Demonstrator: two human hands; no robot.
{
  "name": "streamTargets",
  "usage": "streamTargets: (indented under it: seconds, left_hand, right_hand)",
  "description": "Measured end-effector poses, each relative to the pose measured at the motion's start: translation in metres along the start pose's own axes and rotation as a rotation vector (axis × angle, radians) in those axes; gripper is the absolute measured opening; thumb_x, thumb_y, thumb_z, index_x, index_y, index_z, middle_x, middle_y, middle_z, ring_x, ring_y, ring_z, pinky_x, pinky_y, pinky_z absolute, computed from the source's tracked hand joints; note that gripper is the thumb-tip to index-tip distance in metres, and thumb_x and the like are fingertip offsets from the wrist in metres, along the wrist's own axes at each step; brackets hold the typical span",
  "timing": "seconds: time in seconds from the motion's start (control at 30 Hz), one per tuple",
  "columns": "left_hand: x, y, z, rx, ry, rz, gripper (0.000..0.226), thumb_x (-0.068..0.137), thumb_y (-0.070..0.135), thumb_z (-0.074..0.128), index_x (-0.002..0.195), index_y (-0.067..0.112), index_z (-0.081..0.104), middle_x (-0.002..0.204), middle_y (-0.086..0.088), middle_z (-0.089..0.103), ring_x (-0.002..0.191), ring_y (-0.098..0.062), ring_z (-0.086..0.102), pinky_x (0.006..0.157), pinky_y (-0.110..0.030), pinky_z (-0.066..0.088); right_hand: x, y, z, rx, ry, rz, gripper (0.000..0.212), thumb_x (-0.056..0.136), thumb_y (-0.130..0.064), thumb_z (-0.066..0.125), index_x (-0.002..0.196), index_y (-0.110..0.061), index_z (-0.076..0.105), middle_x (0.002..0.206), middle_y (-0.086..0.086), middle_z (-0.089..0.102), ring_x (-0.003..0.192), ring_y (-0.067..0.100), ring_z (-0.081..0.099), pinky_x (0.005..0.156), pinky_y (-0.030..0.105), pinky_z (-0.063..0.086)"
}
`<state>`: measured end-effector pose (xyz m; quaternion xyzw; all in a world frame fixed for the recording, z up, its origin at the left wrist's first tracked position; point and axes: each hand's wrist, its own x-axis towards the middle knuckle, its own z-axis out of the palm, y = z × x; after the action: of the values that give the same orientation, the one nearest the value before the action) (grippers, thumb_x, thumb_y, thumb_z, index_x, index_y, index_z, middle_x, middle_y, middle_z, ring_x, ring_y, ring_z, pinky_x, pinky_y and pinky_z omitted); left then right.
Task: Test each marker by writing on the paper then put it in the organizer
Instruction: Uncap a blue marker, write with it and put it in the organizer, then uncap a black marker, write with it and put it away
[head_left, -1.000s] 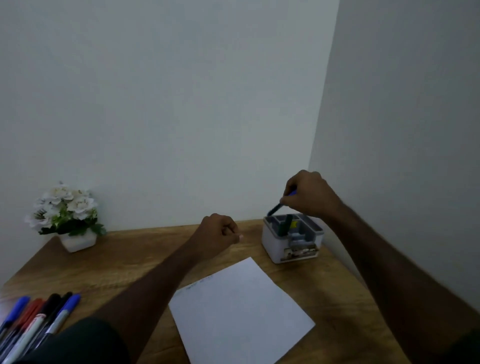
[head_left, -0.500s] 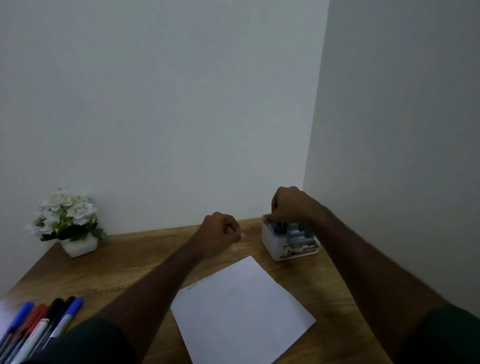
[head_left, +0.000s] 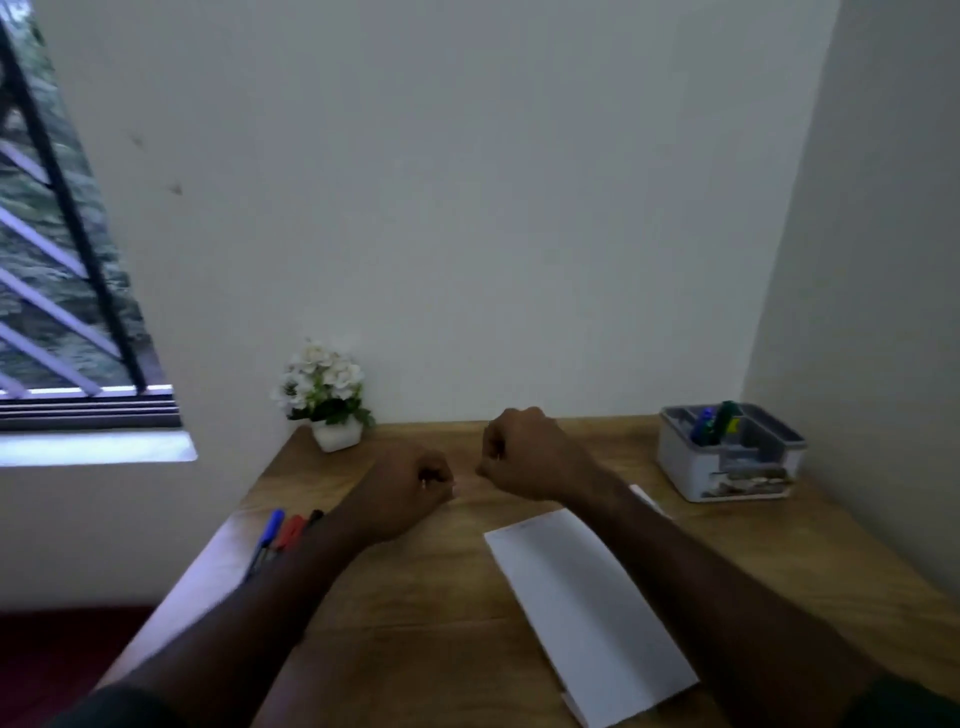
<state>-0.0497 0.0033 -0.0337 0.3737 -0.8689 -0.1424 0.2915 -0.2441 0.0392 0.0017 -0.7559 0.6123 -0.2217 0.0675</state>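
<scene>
Pulling right hand (head_left: 524, 457) back from organizer (head_left: 727, 457) at far right, blue marker (head_left: 705, 426) now standing inside. Both fists curled, empty; left hand (head_left: 415, 488) beside it. Untested markers (head_left: 283, 532) wait left, paper (head_left: 582, 603) near.

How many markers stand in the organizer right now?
2: a blue marker and a green marker, side by side in a rear compartment of the organizer. Others may sit hidden lower inside.
</scene>
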Motion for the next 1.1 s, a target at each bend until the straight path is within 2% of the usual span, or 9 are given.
streamTargets:
  seconds: [0.17, 0.23, 0.33, 0.43, 0.57, 0.63, 0.77, 0.97, 1.1]
  left_hand:
    - [-0.056, -0.049, -0.046, 0.1, 0.122, -0.176, 0.012, 0.081, 0.009, 0.071, 0.07, 0.015, 0.071, 0.064, 0.012, 0.063, 0.066, 0.004, 0.057, 0.06, -0.006, 0.037]
    - [-0.071, -0.062, -0.061, 0.126, 0.147, -0.245, 0.012, 0.082, 0.009, 0.068, 0.073, 0.016, 0.073, 0.07, 0.01, 0.067, 0.067, 0.001, 0.059, 0.061, -0.006, 0.037]
    - [-0.09, -0.078, -0.075, 0.146, 0.146, -0.318, 0.012, 0.083, 0.013, 0.067, 0.077, 0.021, 0.073, 0.075, 0.011, 0.069, 0.074, -0.003, 0.061, 0.067, -0.02, 0.045]
    - [-0.098, -0.087, -0.078, 0.141, 0.136, -0.337, 0.012, 0.082, 0.013, 0.066, 0.078, 0.02, 0.075, 0.077, 0.01, 0.07, 0.076, -0.005, 0.062, 0.068, -0.023, 0.046]
    - [-0.099, -0.09, -0.075, 0.108, 0.135, -0.333, 0.012, 0.082, 0.014, 0.067, 0.078, 0.022, 0.075, 0.076, 0.013, 0.069, 0.076, 0.0, 0.062, 0.068, -0.018, 0.046]
    - [-0.098, -0.09, -0.073, 0.091, 0.14, -0.345, 0.011, 0.082, 0.015, 0.068, 0.077, 0.023, 0.075, 0.076, 0.014, 0.069, 0.076, 0.001, 0.062, 0.068, -0.016, 0.048]
    - [-0.095, -0.087, -0.068, 0.067, 0.161, -0.354, 0.013, 0.08, 0.013, 0.069, 0.074, 0.023, 0.074, 0.072, 0.014, 0.068, 0.071, 0.004, 0.06, 0.06, -0.006, 0.039]
    - [-0.097, -0.081, -0.065, 0.048, 0.155, -0.364, 0.016, 0.082, 0.009, 0.067, 0.073, 0.021, 0.073, 0.074, 0.013, 0.067, 0.074, -0.001, 0.062, 0.066, -0.013, 0.043]
    - [-0.098, -0.079, -0.066, 0.008, 0.19, -0.4, 0.021, 0.081, 0.007, 0.066, 0.069, 0.023, 0.073, 0.071, 0.013, 0.07, 0.073, 0.0, 0.063, 0.067, -0.016, 0.045]
  right_hand:
    - [0.009, -0.057, 0.067, 0.143, -0.211, -0.244, 0.023, 0.099, -0.027, 0.054, 0.112, -0.018, 0.07, 0.111, 0.005, 0.07, 0.095, 0.017, 0.061, 0.077, 0.024, 0.041]
    - [0.011, -0.075, 0.085, 0.186, -0.251, -0.309, 0.025, 0.101, -0.02, 0.05, 0.116, -0.015, 0.069, 0.112, 0.008, 0.07, 0.098, 0.021, 0.062, 0.08, 0.028, 0.044]
    - [0.01, -0.093, 0.104, 0.223, -0.263, -0.349, 0.025, 0.101, -0.021, 0.049, 0.115, -0.017, 0.069, 0.106, 0.011, 0.068, 0.093, 0.024, 0.061, 0.08, 0.033, 0.046]
    - [0.01, -0.101, 0.116, 0.202, -0.275, -0.287, 0.025, 0.1, -0.034, 0.05, 0.117, -0.027, 0.067, 0.105, 0.004, 0.058, 0.093, 0.018, 0.055, 0.074, 0.031, 0.045]
    - [0.011, -0.105, 0.119, 0.183, -0.247, -0.245, 0.018, 0.096, -0.037, 0.056, 0.106, -0.028, 0.068, 0.097, -0.003, 0.049, 0.088, 0.013, 0.05, 0.064, 0.019, 0.036]
    - [0.011, -0.108, 0.12, 0.162, -0.233, -0.215, 0.009, 0.094, -0.037, 0.059, 0.093, -0.029, 0.064, 0.095, -0.003, 0.048, 0.087, 0.015, 0.051, 0.064, 0.023, 0.04]
    - [0.009, -0.122, 0.125, 0.097, -0.193, -0.066, 0.03, 0.09, -0.049, 0.059, 0.077, -0.023, 0.054, 0.102, 0.007, 0.049, 0.087, 0.024, 0.057, 0.067, 0.034, 0.049]
    - [0.011, -0.143, 0.124, 0.047, -0.24, 0.075, 0.031, 0.086, -0.046, 0.054, 0.088, -0.015, 0.054, 0.115, 0.019, 0.053, 0.11, 0.031, 0.052, 0.081, 0.04, 0.052]
    - [0.015, -0.156, 0.123, 0.025, -0.254, 0.218, 0.048, 0.082, -0.048, 0.059, 0.117, -0.014, 0.057, 0.133, 0.015, 0.042, 0.118, 0.033, 0.051, 0.091, 0.044, 0.05]
